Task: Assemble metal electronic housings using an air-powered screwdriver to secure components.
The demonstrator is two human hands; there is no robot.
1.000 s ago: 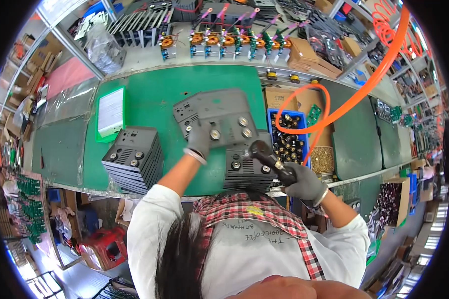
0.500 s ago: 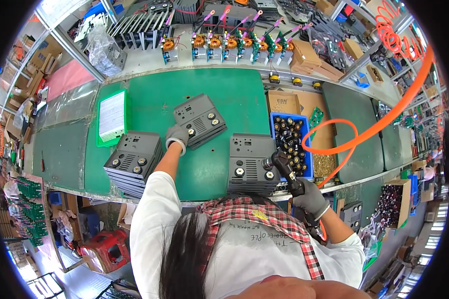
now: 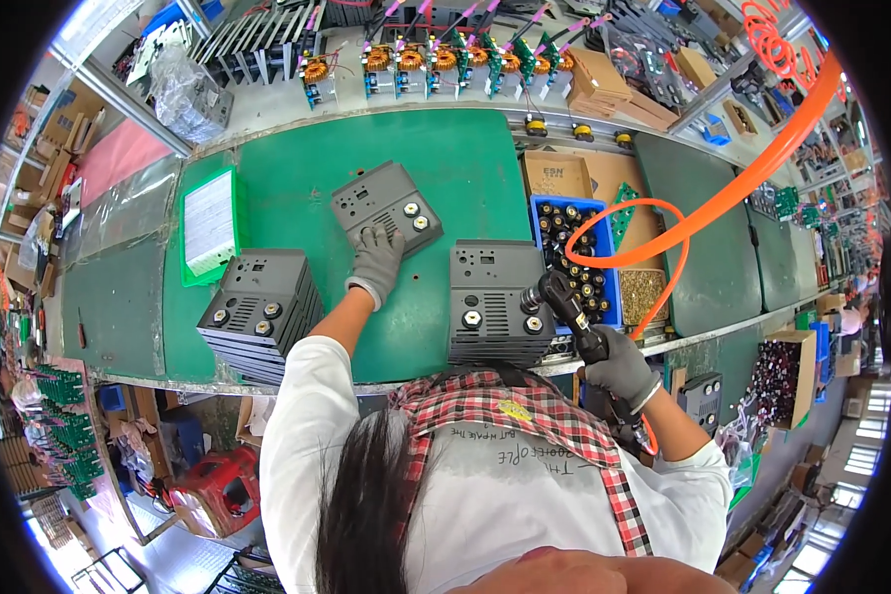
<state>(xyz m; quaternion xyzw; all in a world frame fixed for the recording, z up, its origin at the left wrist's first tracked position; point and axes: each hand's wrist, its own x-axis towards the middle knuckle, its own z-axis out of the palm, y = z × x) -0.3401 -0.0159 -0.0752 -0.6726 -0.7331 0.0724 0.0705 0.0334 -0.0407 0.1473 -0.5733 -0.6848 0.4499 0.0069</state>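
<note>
My left hand [image 3: 376,265], in a grey glove, lies with its fingers spread on the near edge of a loose grey metal panel [image 3: 371,194]. Two round fittings show at that panel's right side; the part under my fingers is hidden. My right hand [image 3: 619,366], also gloved, is wrapped round a black air-powered angle wrench [image 3: 571,315]. The wrench head sits over the right side of the top panel on the right-hand stack of grey panels [image 3: 493,282], beside a round fitting. Another stack of grey panels [image 3: 258,287] stands at the left, with fittings on its top panel.
A blue bin [image 3: 616,233] of black-and-brass fittings stands right of the stack, near a cardboard box [image 3: 556,174]. An orange air hose [image 3: 733,198] loops over it. A green tray [image 3: 185,238] holds white sheets. Circuit boards with copper coils [image 3: 444,61] line the back.
My left hand has shifted from the loose panel's left corner to its near edge, fingers now spread. My right hand keeps the wrench at the right stack. The whole view has shifted slightly.
</note>
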